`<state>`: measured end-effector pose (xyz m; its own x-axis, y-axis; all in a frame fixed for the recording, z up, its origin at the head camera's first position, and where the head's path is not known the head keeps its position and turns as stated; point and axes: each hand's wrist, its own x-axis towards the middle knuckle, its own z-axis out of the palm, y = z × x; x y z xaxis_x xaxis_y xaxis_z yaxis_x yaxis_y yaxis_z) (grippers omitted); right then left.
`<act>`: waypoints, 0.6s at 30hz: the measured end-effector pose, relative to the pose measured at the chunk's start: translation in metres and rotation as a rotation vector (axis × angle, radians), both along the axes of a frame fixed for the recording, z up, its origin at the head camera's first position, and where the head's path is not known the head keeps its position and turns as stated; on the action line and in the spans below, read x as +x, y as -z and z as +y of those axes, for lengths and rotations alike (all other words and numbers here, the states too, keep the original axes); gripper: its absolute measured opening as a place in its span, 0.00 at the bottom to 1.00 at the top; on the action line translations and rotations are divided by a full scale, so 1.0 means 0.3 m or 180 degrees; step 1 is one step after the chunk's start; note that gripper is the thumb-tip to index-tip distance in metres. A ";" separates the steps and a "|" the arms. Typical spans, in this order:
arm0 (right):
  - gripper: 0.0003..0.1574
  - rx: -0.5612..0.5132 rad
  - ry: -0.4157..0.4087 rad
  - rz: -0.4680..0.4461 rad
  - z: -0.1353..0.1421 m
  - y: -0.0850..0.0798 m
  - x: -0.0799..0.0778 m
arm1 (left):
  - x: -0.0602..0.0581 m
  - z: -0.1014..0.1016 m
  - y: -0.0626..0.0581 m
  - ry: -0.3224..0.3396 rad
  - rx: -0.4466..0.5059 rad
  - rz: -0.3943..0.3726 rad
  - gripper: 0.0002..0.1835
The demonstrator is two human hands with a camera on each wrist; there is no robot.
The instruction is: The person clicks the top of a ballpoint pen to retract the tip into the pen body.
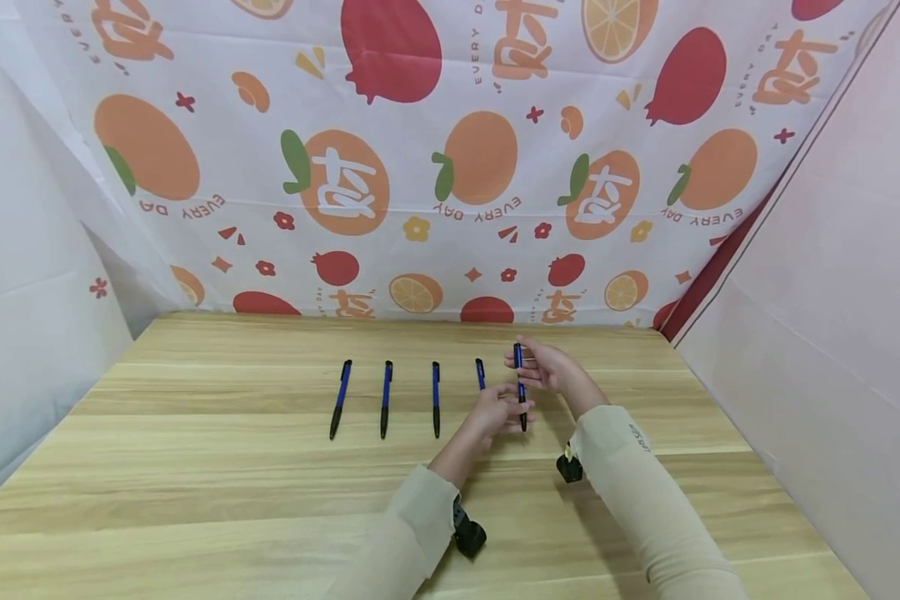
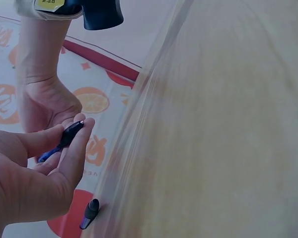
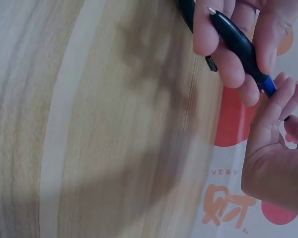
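Observation:
A blue pen with a black grip (image 1: pixel 518 355) is held in the air by both hands at the right end of a row of similar pens. My left hand (image 1: pixel 497 414) pinches its dark grip near the tip, thumb on one side and fingers on the other. Around the upper, blue part are the fingers of my right hand (image 1: pixel 553 369). The pen's small metal point shows past the left fingers in the right wrist view. Right beside the left hand lies another blue pen (image 1: pixel 480 372), its lower part hidden behind that hand.
Several more pens, among them the leftmost pen (image 1: pixel 341 398) and a middle pen (image 1: pixel 436 400), lie spaced apart on the wooden table (image 1: pixel 217 467). Behind the table hangs a fruit-printed cloth (image 1: pixel 420 225). A pale panel (image 1: pixel 832 333) stands on the right.

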<state>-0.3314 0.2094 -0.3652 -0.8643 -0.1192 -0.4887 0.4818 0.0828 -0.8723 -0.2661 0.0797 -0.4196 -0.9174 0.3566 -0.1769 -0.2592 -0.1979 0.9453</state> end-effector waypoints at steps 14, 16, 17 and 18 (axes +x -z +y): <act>0.30 0.0032 0.0074 0.0068 -0.012 0.028 -0.015 | -0.002 -0.008 0.000 0.0007 -0.0030 0.0012 0.19; 0.30 -0.0003 0.0108 0.0035 -0.015 0.027 -0.015 | -0.003 -0.011 -0.001 0.0016 -0.0033 0.0013 0.19; 0.30 -0.0018 0.0111 0.0031 -0.016 0.026 -0.014 | -0.004 -0.012 -0.001 0.0019 -0.0032 0.0007 0.19; 0.30 -0.0031 0.0117 0.0023 -0.017 0.024 -0.014 | -0.005 -0.013 -0.002 0.0021 -0.0037 0.0003 0.19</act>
